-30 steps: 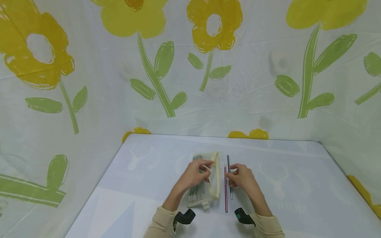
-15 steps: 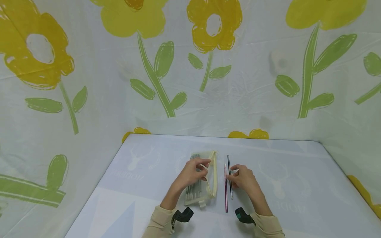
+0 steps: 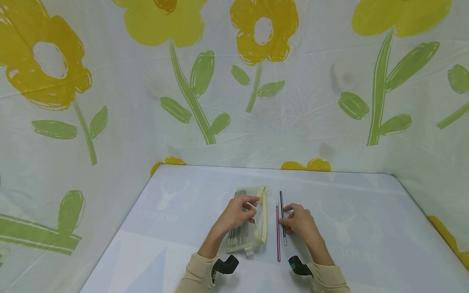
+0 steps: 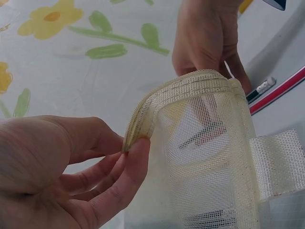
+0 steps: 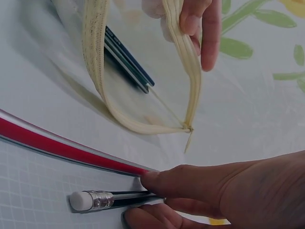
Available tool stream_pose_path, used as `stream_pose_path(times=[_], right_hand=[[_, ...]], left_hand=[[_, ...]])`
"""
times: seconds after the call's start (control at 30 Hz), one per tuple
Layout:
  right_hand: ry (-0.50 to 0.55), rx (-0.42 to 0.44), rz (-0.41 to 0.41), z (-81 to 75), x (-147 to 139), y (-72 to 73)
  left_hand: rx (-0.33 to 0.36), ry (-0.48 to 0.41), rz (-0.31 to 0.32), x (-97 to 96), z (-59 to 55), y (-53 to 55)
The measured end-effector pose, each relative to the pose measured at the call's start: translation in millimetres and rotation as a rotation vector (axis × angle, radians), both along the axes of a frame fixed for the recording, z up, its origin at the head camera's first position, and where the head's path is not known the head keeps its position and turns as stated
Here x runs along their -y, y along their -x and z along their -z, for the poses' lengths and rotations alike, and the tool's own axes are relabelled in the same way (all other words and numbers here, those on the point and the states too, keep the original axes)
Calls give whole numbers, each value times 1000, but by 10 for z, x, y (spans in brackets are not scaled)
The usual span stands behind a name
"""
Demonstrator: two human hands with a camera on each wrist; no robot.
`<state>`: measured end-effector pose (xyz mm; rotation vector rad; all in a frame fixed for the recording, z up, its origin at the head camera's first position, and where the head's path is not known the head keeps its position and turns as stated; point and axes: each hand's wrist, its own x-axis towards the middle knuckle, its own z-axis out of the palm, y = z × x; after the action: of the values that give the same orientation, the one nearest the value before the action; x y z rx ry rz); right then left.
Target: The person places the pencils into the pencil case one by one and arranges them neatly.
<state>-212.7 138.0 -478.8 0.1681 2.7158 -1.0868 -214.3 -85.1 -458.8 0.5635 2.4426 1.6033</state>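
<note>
My left hand (image 3: 236, 213) pinches the zipped edge of a cream mesh pencil pouch (image 4: 200, 138) between thumb and fingers, and its mouth gapes open. Inside the pouch lie several dark green pencils (image 5: 126, 59). To the right of it, two pencils lie side by side on the table: a red pencil (image 3: 278, 244) and a black pencil (image 5: 124, 198) with a white eraser. My right hand (image 3: 299, 219) has its thumb and fingers about the black pencil. Its thumb tip also meets the red pencil in the right wrist view.
The pale table (image 3: 176, 228) carries faint printed deer heads. Behind and around it hangs a white curtain (image 3: 286, 130) with yellow flowers. Dark wrist cameras (image 3: 227, 265) sit below both hands.
My left hand has drawn the pouch slightly left, away from the two loose pencils. My right hand has shifted only a little, and those pencils have stayed in place.
</note>
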Motion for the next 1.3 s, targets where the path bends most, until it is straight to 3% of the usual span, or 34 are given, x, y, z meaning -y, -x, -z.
stream_pose_path(times=[1.3], right_hand=[[-30, -14, 22, 32, 25, 19]], left_hand=[[7, 10, -1, 2, -29, -22]])
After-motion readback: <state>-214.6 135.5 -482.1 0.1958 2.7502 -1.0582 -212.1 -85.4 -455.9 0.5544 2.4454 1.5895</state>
